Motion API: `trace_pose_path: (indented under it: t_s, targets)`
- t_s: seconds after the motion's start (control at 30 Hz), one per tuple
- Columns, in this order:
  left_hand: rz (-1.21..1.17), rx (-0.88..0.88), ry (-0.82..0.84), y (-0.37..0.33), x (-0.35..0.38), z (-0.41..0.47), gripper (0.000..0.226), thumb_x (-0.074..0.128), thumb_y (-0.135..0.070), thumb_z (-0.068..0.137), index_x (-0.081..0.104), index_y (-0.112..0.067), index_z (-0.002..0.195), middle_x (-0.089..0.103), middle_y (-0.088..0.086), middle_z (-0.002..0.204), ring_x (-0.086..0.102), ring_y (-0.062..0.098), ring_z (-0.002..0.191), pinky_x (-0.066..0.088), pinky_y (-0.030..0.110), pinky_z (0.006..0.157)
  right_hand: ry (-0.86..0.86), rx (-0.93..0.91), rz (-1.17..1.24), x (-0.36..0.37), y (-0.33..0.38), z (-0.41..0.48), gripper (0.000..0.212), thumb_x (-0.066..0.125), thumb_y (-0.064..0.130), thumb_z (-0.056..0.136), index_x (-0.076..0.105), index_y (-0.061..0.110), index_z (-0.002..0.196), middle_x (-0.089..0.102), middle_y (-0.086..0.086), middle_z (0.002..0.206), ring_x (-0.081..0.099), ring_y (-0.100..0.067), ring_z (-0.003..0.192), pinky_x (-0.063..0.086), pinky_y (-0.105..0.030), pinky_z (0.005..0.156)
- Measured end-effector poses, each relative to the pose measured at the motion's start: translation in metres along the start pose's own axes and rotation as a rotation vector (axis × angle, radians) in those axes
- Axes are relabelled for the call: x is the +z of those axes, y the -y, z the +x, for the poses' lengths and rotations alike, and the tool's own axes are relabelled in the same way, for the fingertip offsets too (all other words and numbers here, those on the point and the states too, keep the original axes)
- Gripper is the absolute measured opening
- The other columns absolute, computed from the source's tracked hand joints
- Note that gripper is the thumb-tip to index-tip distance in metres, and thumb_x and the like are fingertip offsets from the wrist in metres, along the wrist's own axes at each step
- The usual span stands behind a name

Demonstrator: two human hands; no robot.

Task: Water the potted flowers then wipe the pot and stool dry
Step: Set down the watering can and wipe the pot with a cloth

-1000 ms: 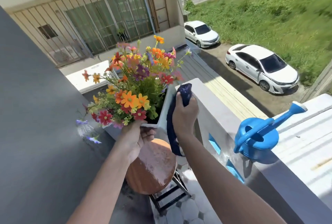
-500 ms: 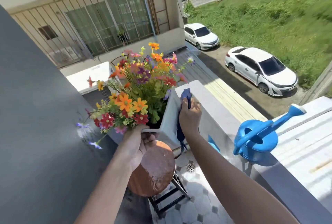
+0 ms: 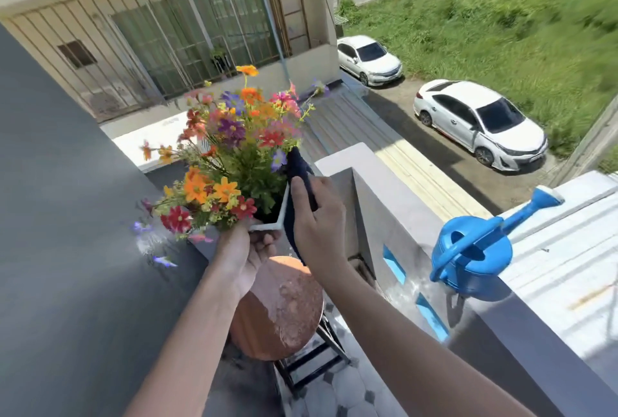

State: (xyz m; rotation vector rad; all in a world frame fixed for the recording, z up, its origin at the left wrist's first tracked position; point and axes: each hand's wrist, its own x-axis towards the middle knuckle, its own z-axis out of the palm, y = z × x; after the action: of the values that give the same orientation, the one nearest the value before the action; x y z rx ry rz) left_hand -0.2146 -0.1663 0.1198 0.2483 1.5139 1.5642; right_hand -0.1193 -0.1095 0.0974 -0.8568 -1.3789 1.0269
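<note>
Above the stool [image 3: 284, 313], our left hand [image 3: 244, 251] grips the near corner of the white pot [image 3: 267, 226], fingers curled under the rim, holding it lifted clear of the seat. Our right hand [image 3: 316, 222] is closed round a dark blue cloth [image 3: 299, 170], palm pressing it flat against the pot's right wall; the cloth runs lengthwise up that wall, its top end poking past the rim beside the flowers [image 3: 230, 155], its tail hanging below the hand. So the wall being wiped lies directly left of the right palm, touching through the cloth, and strokes would run up and down along it. Stool seat sits below both hands, wet patches glinting, not yet wiped, we judge. Blue watering can [image 3: 475, 256] stands well apart on the parapet [image 3: 378, 182] to the right.
</note>
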Motion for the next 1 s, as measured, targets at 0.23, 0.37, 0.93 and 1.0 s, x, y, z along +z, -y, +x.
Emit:
trace_pose_path:
  t_s: [0.23, 0.37, 0.93, 1.0]
  targets:
    - [-0.042, -0.005, -0.025, 0.002, -0.005, 0.002, 0.028, 0.040, -0.006, 0.099, 0.056, 0.002, 0.078, 0.059, 0.009, 0.043, 0.053, 0.007, 0.031, 0.046, 0.016, 0.034, 0.032, 0.183, -0.153, -0.007, -0.068, -0.029, 0.023, 0.063, 0.018, 0.098, 0.074, 0.008, 0.115, 0.058, -0.002, 0.092, 0.053, 0.000, 0.078, 0.037, -0.022, 0.074]
    - [0.015, 0.021, -0.060, 0.006, -0.007, 0.006, 0.028, 0.039, -0.009, 0.102, 0.057, 0.002, 0.082, 0.060, 0.007, 0.043, 0.054, 0.007, 0.032, 0.047, 0.017, 0.035, 0.066, 0.276, -0.158, -0.007, -0.067, -0.033, 0.024, 0.057, 0.024, 0.101, 0.070, 0.020, 0.081, 0.050, 0.002, 0.075, 0.047, -0.003, 0.067, 0.030, -0.021, 0.063]
    - [0.066, -0.003, 0.030, -0.001, -0.013, -0.011, 0.027, 0.037, -0.007, 0.101, 0.054, -0.001, 0.081, 0.065, 0.010, 0.050, 0.047, 0.006, 0.033, 0.037, 0.015, 0.033, -0.200, -0.005, -0.214, 0.008, -0.049, 0.067, 0.018, 0.054, 0.005, 0.098, 0.066, -0.003, 0.087, 0.051, -0.010, 0.084, 0.045, -0.020, 0.075, 0.033, -0.028, 0.071]
    - [0.042, -0.002, 0.037, -0.003, -0.013, -0.012, 0.031, 0.037, -0.006, 0.100, 0.054, -0.002, 0.075, 0.063, 0.009, 0.048, 0.046, 0.005, 0.032, 0.036, 0.014, 0.032, -0.238, -0.001, -0.255, 0.008, -0.065, 0.068, 0.017, 0.057, 0.004, 0.097, 0.068, -0.008, 0.092, 0.057, -0.021, 0.087, 0.050, -0.026, 0.078, 0.036, -0.030, 0.073]
